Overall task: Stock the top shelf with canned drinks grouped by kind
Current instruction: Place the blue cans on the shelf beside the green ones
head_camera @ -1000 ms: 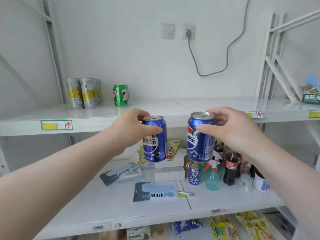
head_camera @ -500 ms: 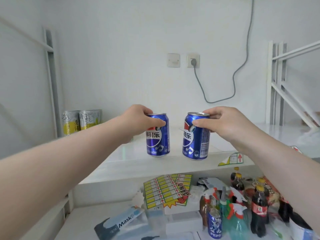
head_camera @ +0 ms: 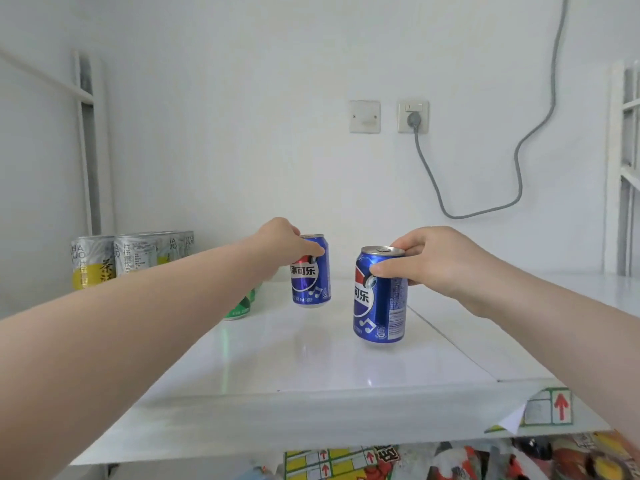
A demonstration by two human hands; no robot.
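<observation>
Centre-left blue can (head_camera: 311,275), centre-right blue can (head_camera: 379,299): red-white-blue roundel, white characters. Silver cans (head_camera: 93,261), left: yellow lower band. Green can (head_camera: 239,308): seemingly white-trimmed. Shelf (head_camera: 311,368): white. Label (head_camera: 549,407), lower right: red arrow.

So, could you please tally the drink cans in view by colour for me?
Blue cans: 2, one gripped by the left hand, one by the right hand
Silver-and-yellow cans: 4 showing
Green cans: at least 1, mostly hidden behind the left forearm
Total: at least 7

Arms outstretched; left hand (head_camera: 277,242) grips left can (head_camera: 310,282), right hand (head_camera: 440,261) right can (head_camera: 377,306).
</observation>
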